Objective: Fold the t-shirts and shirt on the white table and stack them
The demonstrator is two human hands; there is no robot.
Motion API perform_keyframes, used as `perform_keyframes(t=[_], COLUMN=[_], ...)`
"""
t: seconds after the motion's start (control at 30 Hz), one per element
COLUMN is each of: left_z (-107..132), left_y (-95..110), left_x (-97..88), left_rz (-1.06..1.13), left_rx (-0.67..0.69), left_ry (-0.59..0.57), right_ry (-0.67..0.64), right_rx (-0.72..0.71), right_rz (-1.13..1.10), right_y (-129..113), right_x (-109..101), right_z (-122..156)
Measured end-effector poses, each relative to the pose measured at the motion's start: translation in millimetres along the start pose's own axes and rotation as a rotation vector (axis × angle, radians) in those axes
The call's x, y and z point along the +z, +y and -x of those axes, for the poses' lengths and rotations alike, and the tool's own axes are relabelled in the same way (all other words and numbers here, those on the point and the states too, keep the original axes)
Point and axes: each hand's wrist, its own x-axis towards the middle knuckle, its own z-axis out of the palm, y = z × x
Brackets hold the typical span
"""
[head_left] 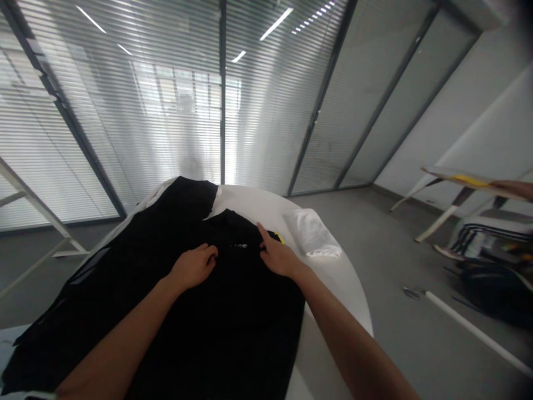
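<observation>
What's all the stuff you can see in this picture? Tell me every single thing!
black clothing: count unclear, black, spread over the table
table: one, white, round, in the middle
folded cloth: one, white, on the table's right side
yellow bit: one, yellow, peeking out by the right fingertips
pole: one, white, on the floor at right
side table: one, white legs, far right
striped fabric: one heap, black and white, under the side table
another person's arm: one, far right edge
blinds: white, on the glass walls behind
left hand: one, fingers curled on the black clothing
right hand: one, resting on the black clothing
</observation>
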Motion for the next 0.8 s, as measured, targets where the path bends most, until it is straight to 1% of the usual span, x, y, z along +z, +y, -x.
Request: perform_keyframes(t=[0.07, 0.2, 0.27, 0.3, 0.37, 0.4, 0.43, 0.47, 0.5, 0.53, 0.6, 0.63, 0.73, 0.8], left_z=[-1, -3, -4, -4, -5, -5, -5, -6, -7, -7, -9, -9, -10, -10], left_y=[-1, -5, -6, -7, -9, -10, -11, -12, -13, -14, -15, -16, -17, -15], left_x=[1.2, -0.4, -1.2, -1.3, -1.2, -1.1, -1.0, -1.1, -1.1, -1.1, -1.0, -0.7, 0.3, 0.9], left_rz=[0.018, 0.103, 0.129, 0.135, 0.147, 0.156, 0.169, 0.185, 0.202, 0.220, 0.247, 0.254, 0.243, 0.218], left_rx=[-0.013, -0.062, -0.069, -0.067, -0.065, -0.067, -0.069, -0.072, -0.076, -0.080, -0.087, -0.091, -0.095, -0.098], left_ry=[-0.017, -0.053, -0.048, -0.043, -0.037, -0.035, -0.035, -0.038, -0.042, -0.046, -0.057, -0.063, -0.067, -0.060], right_ry=[0.019, -0.007, 0.015, 0.044, 0.118, 0.169, 0.225, 0.288, 0.396, 0.496, 0.618, 0.647, 0.659, 0.692], right_rx=[0.052, 0.178, 0.212, 0.212, 0.197, 0.200, 0.234, 0.311, 0.415, 0.507, 0.620, 0.659, 0.728, 0.736], right_rz=[0.074, 0.281, 0.277, 0.231, 0.049, -0.099, -0.277, -0.489, -0.722, -0.909, -1.074, -1.115, -1.208, -1.188], right_y=[-5, -18, -17, -14, 0, 10, 20, 31, 42, 51, 65, 69, 75, 74], right_x=[-3, -3, -2, -3, -7, -10, -13, -17, -20, -23, -28, -30, -29, -26], right_z=[-13, -42, -57, -64, -77, -82, -86, -90, -92, -94, -95, -95, -95, -97])
